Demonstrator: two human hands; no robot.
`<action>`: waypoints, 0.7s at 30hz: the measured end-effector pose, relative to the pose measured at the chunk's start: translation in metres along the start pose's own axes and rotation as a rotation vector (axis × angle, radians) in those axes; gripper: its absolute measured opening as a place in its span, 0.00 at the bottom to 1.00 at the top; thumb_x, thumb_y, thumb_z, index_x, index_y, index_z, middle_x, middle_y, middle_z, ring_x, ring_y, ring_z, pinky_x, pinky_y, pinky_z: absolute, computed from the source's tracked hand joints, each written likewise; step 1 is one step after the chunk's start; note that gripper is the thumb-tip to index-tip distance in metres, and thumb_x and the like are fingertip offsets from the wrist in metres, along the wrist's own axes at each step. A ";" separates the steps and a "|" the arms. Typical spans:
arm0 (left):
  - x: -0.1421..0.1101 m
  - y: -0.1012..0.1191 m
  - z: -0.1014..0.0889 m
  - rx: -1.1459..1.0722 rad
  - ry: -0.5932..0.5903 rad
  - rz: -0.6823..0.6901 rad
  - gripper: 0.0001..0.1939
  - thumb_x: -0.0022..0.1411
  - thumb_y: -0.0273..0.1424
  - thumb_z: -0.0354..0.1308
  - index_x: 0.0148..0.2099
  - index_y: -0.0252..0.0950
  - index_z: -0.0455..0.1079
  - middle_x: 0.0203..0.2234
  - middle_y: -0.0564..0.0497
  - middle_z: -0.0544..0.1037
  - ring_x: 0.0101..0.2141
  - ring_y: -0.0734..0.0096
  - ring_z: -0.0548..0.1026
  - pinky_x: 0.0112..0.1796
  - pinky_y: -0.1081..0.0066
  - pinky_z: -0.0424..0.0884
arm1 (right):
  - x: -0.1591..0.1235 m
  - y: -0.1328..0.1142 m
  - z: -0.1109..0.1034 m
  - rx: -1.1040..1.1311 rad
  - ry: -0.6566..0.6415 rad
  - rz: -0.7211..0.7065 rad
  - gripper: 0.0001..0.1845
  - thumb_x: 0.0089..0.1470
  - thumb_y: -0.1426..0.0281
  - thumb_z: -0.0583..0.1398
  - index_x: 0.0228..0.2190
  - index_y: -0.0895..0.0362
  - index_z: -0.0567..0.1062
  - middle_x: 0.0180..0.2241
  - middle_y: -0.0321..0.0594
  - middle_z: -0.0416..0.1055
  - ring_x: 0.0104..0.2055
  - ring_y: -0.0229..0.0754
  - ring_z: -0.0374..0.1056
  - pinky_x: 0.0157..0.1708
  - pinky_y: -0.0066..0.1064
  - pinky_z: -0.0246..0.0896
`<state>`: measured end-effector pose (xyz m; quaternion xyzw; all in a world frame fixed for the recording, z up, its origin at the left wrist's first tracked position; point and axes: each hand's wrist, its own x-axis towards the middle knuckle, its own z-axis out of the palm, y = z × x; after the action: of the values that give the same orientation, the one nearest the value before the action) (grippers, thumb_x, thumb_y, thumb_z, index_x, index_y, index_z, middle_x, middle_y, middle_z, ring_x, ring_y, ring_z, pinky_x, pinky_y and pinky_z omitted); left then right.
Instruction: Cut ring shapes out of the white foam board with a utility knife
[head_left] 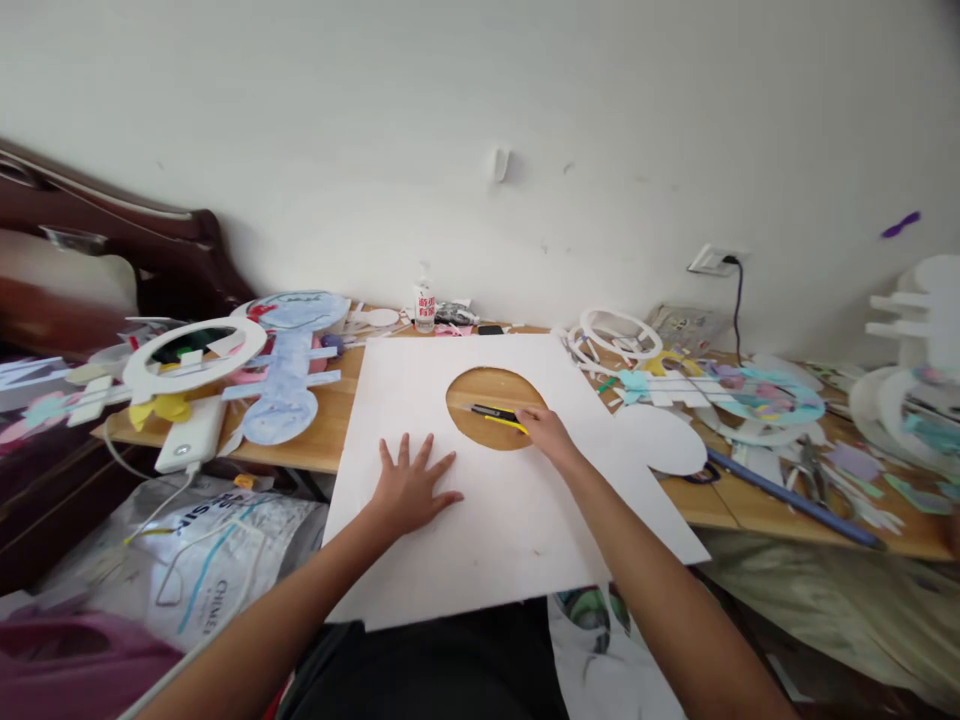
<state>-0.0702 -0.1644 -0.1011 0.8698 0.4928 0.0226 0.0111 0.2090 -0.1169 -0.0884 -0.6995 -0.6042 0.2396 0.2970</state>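
Observation:
A large white board (435, 570) lies flat over the wooden table and juts past its front edge. An oval hole (487, 395) in it lets the wood show through. My left hand (411, 488) rests spread on the board, left of and below the hole. In my right hand (546, 428) is a black and yellow utility knife (495, 413), held over the hole with its tip pointing left. A rounded white cutout (664, 440) touches or lies close to the board's right side.
Painted cutouts and a white ring (196, 360) crowd the table's left, beside a white power bank (191, 435). A clear bottle (424, 305) stands at the back. On the right lie scissors (812, 475), a long blue rod (795, 497) and paper scraps. A cord hangs from the wall socket (716, 260).

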 end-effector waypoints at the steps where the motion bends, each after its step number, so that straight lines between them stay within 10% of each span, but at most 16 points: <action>1: 0.000 -0.002 0.000 0.001 0.003 0.014 0.37 0.62 0.61 0.41 0.68 0.54 0.56 0.68 0.41 0.56 0.65 0.23 0.49 0.55 0.23 0.37 | 0.012 0.002 0.000 -0.059 -0.035 -0.011 0.17 0.63 0.59 0.57 0.38 0.60 0.75 0.36 0.39 0.75 0.38 0.40 0.72 0.43 0.38 0.68; 11: -0.011 -0.014 0.022 0.094 0.224 0.109 0.32 0.67 0.48 0.47 0.71 0.52 0.47 0.68 0.40 0.56 0.65 0.27 0.50 0.54 0.26 0.52 | 0.207 -0.024 0.011 -0.499 0.072 0.023 0.20 0.62 0.60 0.58 0.52 0.56 0.70 0.56 0.46 0.66 0.56 0.49 0.64 0.55 0.50 0.61; 21: -0.001 -0.023 0.057 0.248 0.475 0.170 0.36 0.55 0.46 0.64 0.65 0.53 0.62 0.57 0.43 0.73 0.67 0.29 0.35 0.59 0.25 0.32 | 0.342 -0.043 0.048 -0.660 -0.063 0.403 0.22 0.61 0.59 0.59 0.54 0.56 0.69 0.58 0.47 0.64 0.57 0.50 0.63 0.56 0.52 0.60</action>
<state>-0.0872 -0.1529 -0.1591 0.8730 0.4059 0.1662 -0.2133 0.1989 0.2309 -0.0840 -0.8545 -0.5080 0.1071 -0.0159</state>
